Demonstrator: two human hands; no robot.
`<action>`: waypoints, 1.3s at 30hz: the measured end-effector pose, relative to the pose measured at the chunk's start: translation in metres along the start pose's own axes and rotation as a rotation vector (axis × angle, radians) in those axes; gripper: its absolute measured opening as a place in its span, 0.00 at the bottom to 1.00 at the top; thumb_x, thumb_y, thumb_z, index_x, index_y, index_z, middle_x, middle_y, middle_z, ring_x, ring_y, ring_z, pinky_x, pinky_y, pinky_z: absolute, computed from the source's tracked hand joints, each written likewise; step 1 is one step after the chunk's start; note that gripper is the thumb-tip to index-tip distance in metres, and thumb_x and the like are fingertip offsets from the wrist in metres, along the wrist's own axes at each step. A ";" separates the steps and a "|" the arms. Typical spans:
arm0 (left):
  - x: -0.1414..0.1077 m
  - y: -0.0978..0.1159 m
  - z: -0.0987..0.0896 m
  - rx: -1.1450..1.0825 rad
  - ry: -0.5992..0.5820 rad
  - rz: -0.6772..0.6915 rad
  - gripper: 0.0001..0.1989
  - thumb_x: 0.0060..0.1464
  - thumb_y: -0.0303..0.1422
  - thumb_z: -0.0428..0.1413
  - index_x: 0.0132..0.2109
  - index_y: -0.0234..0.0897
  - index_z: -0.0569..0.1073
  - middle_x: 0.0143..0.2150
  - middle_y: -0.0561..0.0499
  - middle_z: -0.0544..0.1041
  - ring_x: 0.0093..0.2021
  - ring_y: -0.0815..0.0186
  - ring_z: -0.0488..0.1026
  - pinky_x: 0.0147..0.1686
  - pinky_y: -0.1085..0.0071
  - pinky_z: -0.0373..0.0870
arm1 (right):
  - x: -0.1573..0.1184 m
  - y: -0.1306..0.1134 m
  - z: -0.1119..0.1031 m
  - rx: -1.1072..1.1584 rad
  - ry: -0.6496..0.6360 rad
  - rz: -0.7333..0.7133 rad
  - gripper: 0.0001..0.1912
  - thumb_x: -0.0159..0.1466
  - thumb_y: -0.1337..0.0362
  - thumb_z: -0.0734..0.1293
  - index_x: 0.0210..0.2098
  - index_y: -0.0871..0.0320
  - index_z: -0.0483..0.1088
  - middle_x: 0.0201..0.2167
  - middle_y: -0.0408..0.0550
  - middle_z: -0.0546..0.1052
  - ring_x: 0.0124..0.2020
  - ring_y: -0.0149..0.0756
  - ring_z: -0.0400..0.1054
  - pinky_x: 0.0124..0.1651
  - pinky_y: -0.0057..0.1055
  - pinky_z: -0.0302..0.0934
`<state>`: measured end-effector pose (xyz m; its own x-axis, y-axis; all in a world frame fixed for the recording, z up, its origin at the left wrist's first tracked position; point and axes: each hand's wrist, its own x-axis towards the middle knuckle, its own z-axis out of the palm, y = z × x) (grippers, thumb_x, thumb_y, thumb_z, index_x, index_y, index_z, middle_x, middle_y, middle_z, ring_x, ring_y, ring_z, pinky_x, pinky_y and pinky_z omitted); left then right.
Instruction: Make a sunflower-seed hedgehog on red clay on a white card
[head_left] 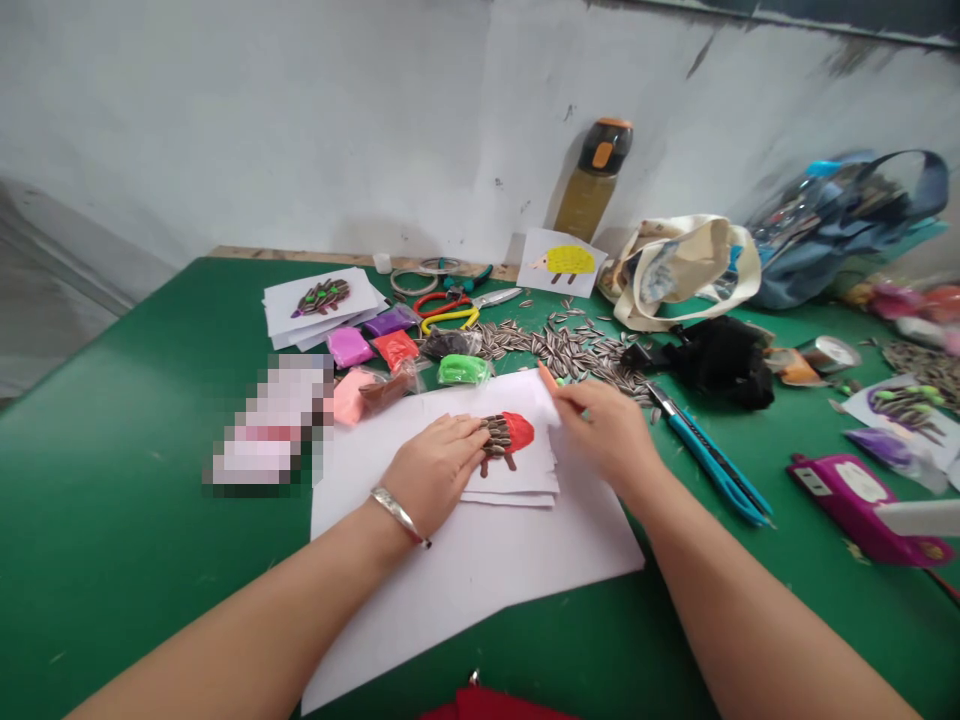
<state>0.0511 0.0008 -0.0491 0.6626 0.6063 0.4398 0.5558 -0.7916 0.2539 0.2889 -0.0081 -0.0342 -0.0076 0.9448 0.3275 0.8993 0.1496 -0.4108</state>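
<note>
Palm flat, unclenched, the left hand (435,475) pins the white card (536,475) bearing a seed-and-red-clay hedgehog (506,435), sensibly steadying it; the right hand (604,430) pinches a slim peach-coloured stick (547,377) just above that card; loose sunflower seeds (559,350) lie beyond it.

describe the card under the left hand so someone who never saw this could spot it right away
On the green table, find the big white paper sheet nearest the person. The top card of the small stack on it lies under the left hand. Only this card shows a striped-seed hedgehog with a bright red patch, unlike the yellow hedgehog card by the wall.
</note>
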 end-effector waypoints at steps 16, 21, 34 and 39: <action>0.001 0.004 -0.004 -0.068 -0.028 -0.038 0.15 0.62 0.29 0.46 0.52 0.33 0.70 0.53 0.42 0.74 0.54 0.60 0.71 0.56 0.57 0.67 | 0.013 0.035 0.004 -0.228 -0.049 0.033 0.15 0.62 0.70 0.58 0.30 0.58 0.76 0.28 0.50 0.72 0.33 0.37 0.62 0.37 0.31 0.53; 0.001 0.005 -0.005 -0.086 -0.014 -0.059 0.15 0.61 0.30 0.46 0.52 0.33 0.70 0.52 0.41 0.74 0.53 0.59 0.71 0.53 0.58 0.70 | 0.012 0.042 0.011 -0.255 -0.001 0.024 0.14 0.63 0.69 0.57 0.30 0.59 0.73 0.31 0.54 0.72 0.35 0.40 0.61 0.40 0.35 0.52; 0.001 -0.003 -0.017 -0.224 0.262 -0.295 0.11 0.59 0.32 0.52 0.44 0.34 0.78 0.42 0.47 0.81 0.43 0.63 0.78 0.48 0.67 0.75 | 0.004 0.006 -0.011 0.167 0.103 0.227 0.10 0.64 0.62 0.58 0.38 0.56 0.70 0.25 0.43 0.72 0.26 0.33 0.63 0.32 0.28 0.54; 0.000 -0.006 -0.014 -0.210 0.230 -0.289 0.11 0.59 0.32 0.51 0.43 0.36 0.78 0.42 0.48 0.81 0.43 0.62 0.78 0.46 0.65 0.76 | 0.000 -0.001 -0.004 0.236 0.017 0.129 0.12 0.62 0.64 0.59 0.38 0.56 0.73 0.28 0.44 0.75 0.25 0.31 0.63 0.31 0.28 0.56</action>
<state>0.0406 0.0050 -0.0382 0.3519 0.7915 0.4996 0.5719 -0.6044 0.5547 0.2898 -0.0092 -0.0308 0.1101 0.9557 0.2731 0.7654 0.0937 -0.6367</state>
